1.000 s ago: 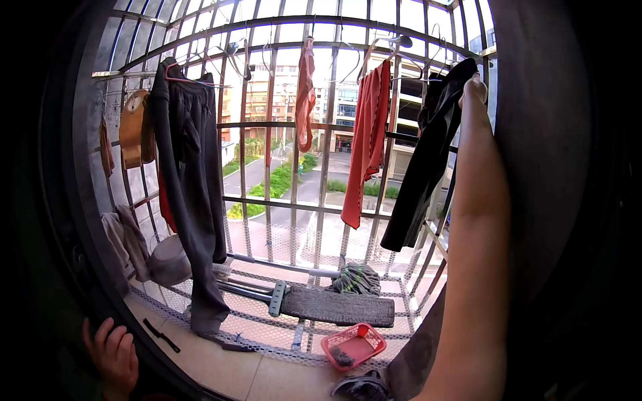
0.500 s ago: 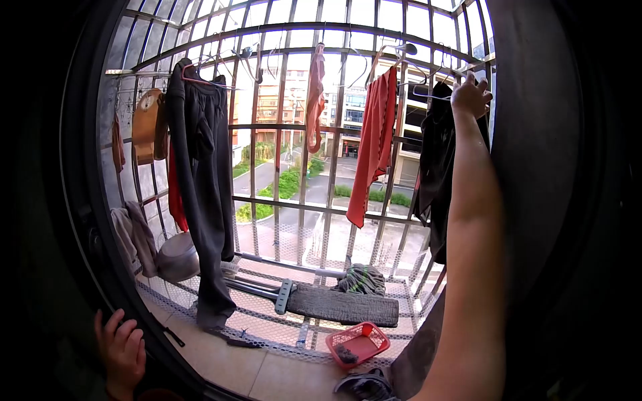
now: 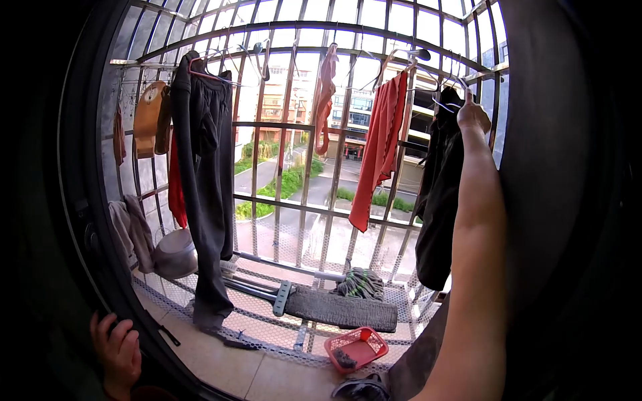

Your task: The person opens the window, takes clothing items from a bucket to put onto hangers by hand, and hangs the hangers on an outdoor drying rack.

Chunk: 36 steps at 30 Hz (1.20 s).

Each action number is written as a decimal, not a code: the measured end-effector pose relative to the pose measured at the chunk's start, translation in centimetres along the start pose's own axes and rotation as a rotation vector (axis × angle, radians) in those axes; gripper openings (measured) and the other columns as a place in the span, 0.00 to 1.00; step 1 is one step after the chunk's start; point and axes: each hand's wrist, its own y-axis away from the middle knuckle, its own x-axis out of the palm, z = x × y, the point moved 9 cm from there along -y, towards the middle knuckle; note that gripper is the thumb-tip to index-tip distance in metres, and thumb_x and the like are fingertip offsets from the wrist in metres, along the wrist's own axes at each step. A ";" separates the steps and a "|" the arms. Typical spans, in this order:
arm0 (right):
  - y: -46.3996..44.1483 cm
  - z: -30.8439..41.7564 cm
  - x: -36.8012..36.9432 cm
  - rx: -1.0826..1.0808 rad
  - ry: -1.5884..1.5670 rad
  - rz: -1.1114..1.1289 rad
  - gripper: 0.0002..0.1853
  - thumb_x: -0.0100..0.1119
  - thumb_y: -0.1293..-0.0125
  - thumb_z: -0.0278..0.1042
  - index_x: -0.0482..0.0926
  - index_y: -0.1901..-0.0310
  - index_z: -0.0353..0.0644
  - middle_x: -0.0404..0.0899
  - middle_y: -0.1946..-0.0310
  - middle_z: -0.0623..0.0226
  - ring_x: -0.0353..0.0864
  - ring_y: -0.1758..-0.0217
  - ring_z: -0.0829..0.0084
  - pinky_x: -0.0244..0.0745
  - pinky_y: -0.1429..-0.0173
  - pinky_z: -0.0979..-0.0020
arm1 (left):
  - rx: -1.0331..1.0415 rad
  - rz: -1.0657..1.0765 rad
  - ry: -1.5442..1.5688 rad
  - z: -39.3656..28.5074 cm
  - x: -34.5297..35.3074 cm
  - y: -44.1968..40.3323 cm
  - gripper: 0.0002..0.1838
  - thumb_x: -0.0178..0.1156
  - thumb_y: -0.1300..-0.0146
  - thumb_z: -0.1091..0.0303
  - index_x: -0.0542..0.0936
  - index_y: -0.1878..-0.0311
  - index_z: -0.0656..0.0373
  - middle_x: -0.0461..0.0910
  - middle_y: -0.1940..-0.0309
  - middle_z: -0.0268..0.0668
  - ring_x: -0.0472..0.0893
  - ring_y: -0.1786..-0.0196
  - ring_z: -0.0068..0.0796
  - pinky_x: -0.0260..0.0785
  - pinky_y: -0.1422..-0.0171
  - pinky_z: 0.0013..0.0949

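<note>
A barred window cage (image 3: 321,25) fills the background, and beyond it a street (image 3: 284,224) runs between strips of green and tall buildings. The right hand (image 3: 473,119) is up at the far end of the row of hanging clothes, its arm stretched out, with one finger pointing upward and the others bent. It is at a pale hanger (image 3: 447,105); whether the fingers pinch it, I cannot tell. Black clothing (image 3: 438,200) hangs from that hanger just below and to the left of the right hand, partly hidden by the forearm. Farther left of this hand hang a red cloth (image 3: 379,154), a narrow pinkish cloth (image 3: 325,93) and, well apart, dark grey trousers (image 3: 207,160).

The left hand (image 3: 119,351) is low beside the dark window frame (image 3: 90,247), fingers loosely bent and a little apart, with nothing seen in them; I cannot tell whether it touches the frame. Above and to its right is a metal pot (image 3: 176,255). Well below the right hand lie a string mop (image 3: 361,285), a flat grey mop (image 3: 341,309) and, nearer, a red basket (image 3: 366,352) with a dark scrubber (image 3: 344,359) in it.
</note>
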 end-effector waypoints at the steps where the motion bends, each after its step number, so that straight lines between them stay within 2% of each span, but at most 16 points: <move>1: -0.9 -0.2 1.3 0.026 0.005 0.128 0.23 0.33 0.31 0.38 0.58 0.35 0.60 0.76 0.50 0.62 0.77 0.48 0.62 0.74 0.52 0.60 | 0.001 -0.003 -0.009 0.1 0.1 0.1 0.06 0.55 0.48 0.75 0.73 0.66 0.62 0.72 0.57 0.42 0.68 0.49 0.51 0.56 0.41 0.64; 4: -1.3 -1.3 2.6 0.131 0.094 0.109 0.22 0.35 0.31 0.42 0.61 0.36 0.59 0.75 0.49 0.56 0.75 0.46 0.55 0.72 0.47 0.53 | -0.015 0.002 -0.024 0.0 0.2 0.4 0.06 0.55 0.48 0.75 0.73 0.66 0.62 0.72 0.56 0.42 0.68 0.49 0.52 0.56 0.41 0.64; 6: 0.7 -2.3 2.9 0.280 -0.145 0.117 0.23 0.41 0.34 0.41 0.61 0.37 0.61 0.59 0.36 0.56 0.55 0.32 0.53 0.64 0.40 0.51 | -0.024 0.012 -0.029 0.1 0.2 0.5 0.04 0.54 0.46 0.75 0.73 0.66 0.62 0.71 0.56 0.42 0.68 0.47 0.51 0.55 0.40 0.63; 9: 1.9 -2.5 4.1 0.351 -0.186 0.136 0.26 0.48 0.38 0.50 0.63 0.37 0.62 0.50 0.33 0.58 0.47 0.29 0.54 0.51 0.34 0.46 | -0.026 0.015 -0.038 0.0 0.1 0.7 0.03 0.53 0.44 0.75 0.73 0.66 0.62 0.71 0.55 0.42 0.67 0.45 0.51 0.53 0.38 0.62; 12: -0.9 -3.9 8.0 0.507 -0.367 0.264 0.26 0.50 0.40 0.56 0.67 0.40 0.61 0.52 0.33 0.58 0.49 0.30 0.54 0.52 0.34 0.48 | -0.020 0.009 -0.043 -0.1 0.1 0.6 0.05 0.55 0.48 0.75 0.73 0.66 0.62 0.71 0.55 0.42 0.68 0.46 0.52 0.55 0.39 0.63; 14: -5.7 -4.3 14.2 0.312 -0.614 0.303 0.29 0.54 0.42 0.59 0.72 0.43 0.52 0.54 0.34 0.57 0.50 0.31 0.52 0.53 0.34 0.51 | -0.026 0.012 -0.046 -0.1 0.1 0.7 0.05 0.55 0.48 0.75 0.73 0.66 0.62 0.71 0.54 0.42 0.68 0.46 0.51 0.55 0.39 0.63; 19: -3.0 -2.6 12.2 0.313 -1.162 0.172 0.21 0.64 0.46 0.42 0.78 0.51 0.45 0.76 0.54 0.57 0.74 0.52 0.65 0.66 0.45 0.65 | -0.036 0.026 -0.045 -0.2 -0.1 0.5 0.05 0.55 0.48 0.75 0.73 0.67 0.62 0.71 0.54 0.41 0.68 0.46 0.52 0.55 0.39 0.63; 20: -2.1 -1.4 11.5 0.250 -1.345 0.206 0.15 0.67 0.48 0.37 0.81 0.60 0.41 0.79 0.64 0.60 0.76 0.63 0.70 0.68 0.53 0.69 | -0.034 0.026 -0.041 -0.3 0.0 0.4 0.05 0.55 0.48 0.75 0.73 0.67 0.62 0.71 0.54 0.41 0.68 0.46 0.52 0.55 0.39 0.63; 22: -2.1 -0.2 12.8 0.232 -1.338 0.344 0.14 0.67 0.49 0.39 0.81 0.64 0.39 0.79 0.64 0.61 0.76 0.63 0.70 0.68 0.54 0.68 | -0.046 0.020 -0.041 -0.3 0.1 0.5 0.05 0.55 0.48 0.75 0.73 0.67 0.62 0.71 0.53 0.41 0.68 0.46 0.52 0.55 0.39 0.62; 24: -4.0 -0.5 18.7 0.251 -1.081 0.585 0.23 0.65 0.47 0.51 0.80 0.57 0.41 0.73 0.47 0.53 0.71 0.45 0.61 0.61 0.40 0.62 | -0.060 0.019 -0.038 -0.3 -0.1 0.7 0.05 0.55 0.48 0.75 0.73 0.67 0.62 0.71 0.53 0.41 0.68 0.45 0.52 0.55 0.39 0.62; 29: -1.7 -1.3 15.6 0.224 -0.553 0.335 0.33 0.54 0.45 0.65 0.75 0.46 0.46 0.63 0.38 0.55 0.59 0.32 0.61 0.48 0.31 0.58 | -0.066 0.051 -0.009 -0.4 -0.2 0.5 0.04 0.55 0.47 0.75 0.73 0.67 0.62 0.71 0.52 0.42 0.67 0.44 0.51 0.55 0.38 0.61; 30: -1.4 -1.2 14.4 0.196 -0.463 0.274 0.31 0.55 0.45 0.62 0.76 0.47 0.47 0.68 0.41 0.54 0.63 0.35 0.61 0.53 0.33 0.57 | -0.073 0.065 -0.019 -0.4 -0.1 0.7 0.04 0.55 0.47 0.75 0.74 0.66 0.62 0.71 0.51 0.42 0.67 0.44 0.51 0.55 0.38 0.61; 31: -0.8 0.8 14.2 0.151 -0.848 0.368 0.23 0.58 0.44 0.54 0.79 0.51 0.48 0.77 0.51 0.53 0.74 0.44 0.60 0.68 0.45 0.57 | -0.078 0.077 -0.028 -0.3 0.2 0.8 0.04 0.54 0.46 0.75 0.74 0.66 0.62 0.71 0.51 0.42 0.67 0.44 0.51 0.54 0.38 0.61; 32: 0.9 0.1 14.7 0.386 -1.038 0.396 0.19 0.61 0.44 0.47 0.80 0.54 0.46 0.80 0.61 0.55 0.79 0.57 0.62 0.75 0.60 0.57 | -0.080 0.088 -0.037 -0.2 0.4 0.8 0.04 0.54 0.46 0.75 0.74 0.66 0.62 0.70 0.51 0.42 0.67 0.43 0.52 0.54 0.38 0.61; 34: 1.1 0.3 13.3 0.311 -0.832 0.292 0.15 0.61 0.44 0.44 0.80 0.59 0.46 0.78 0.66 0.60 0.77 0.62 0.67 0.76 0.66 0.60 | -0.072 0.084 -0.037 -0.3 0.5 0.8 0.04 0.54 0.45 0.75 0.74 0.65 0.62 0.70 0.50 0.42 0.66 0.43 0.51 0.54 0.38 0.60; 36: 4.2 0.8 14.3 0.385 -1.317 0.426 0.14 0.55 0.38 0.41 0.74 0.53 0.45 0.75 0.60 0.61 0.76 0.58 0.62 0.78 0.66 0.63 | -0.074 0.079 -0.056 -0.1 0.2 0.8 0.05 0.54 0.44 0.76 0.75 0.64 0.62 0.70 0.49 0.42 0.66 0.42 0.51 0.55 0.37 0.60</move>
